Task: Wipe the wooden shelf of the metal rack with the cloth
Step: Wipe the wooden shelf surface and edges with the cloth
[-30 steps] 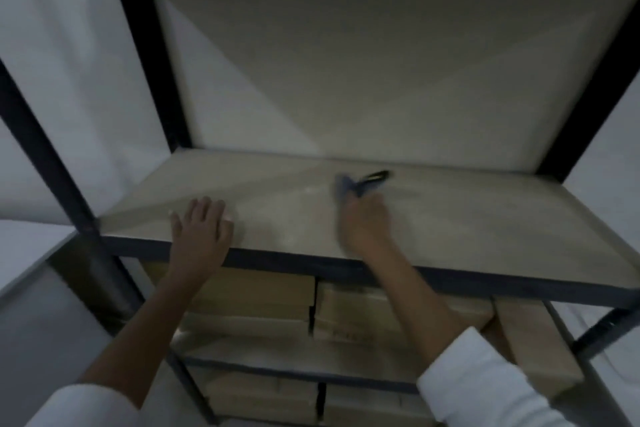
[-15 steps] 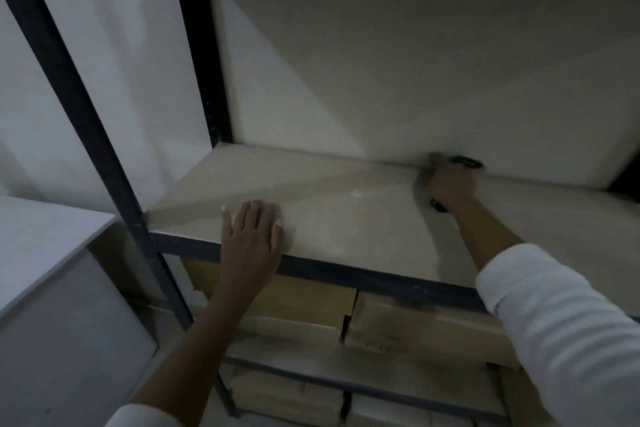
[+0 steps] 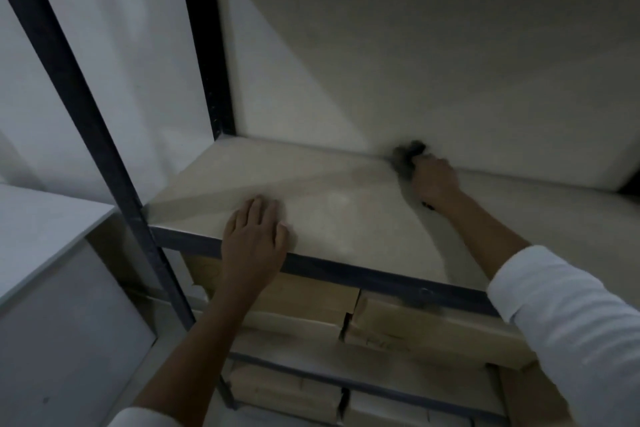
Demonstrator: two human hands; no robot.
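Cloth (image 3: 408, 157), dark and blurred, sits bunched at the back edge of the wooden shelf (image 3: 346, 204), right of the frame's centre, just beyond my right hand (image 3: 434, 182), whose curled fingers grip it against the board. My left hand (image 3: 254, 236) lies flat at the shelf's front edge, lower centre, fingers straight and close together, well apart from the cloth. Cardboard boxes (image 3: 311, 305) fill the lower shelf.

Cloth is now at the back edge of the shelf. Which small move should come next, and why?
Probably draw the cloth sideways along the back edge: the right hand grips it against the back panel, while the left hand rests flat at the shelf front.
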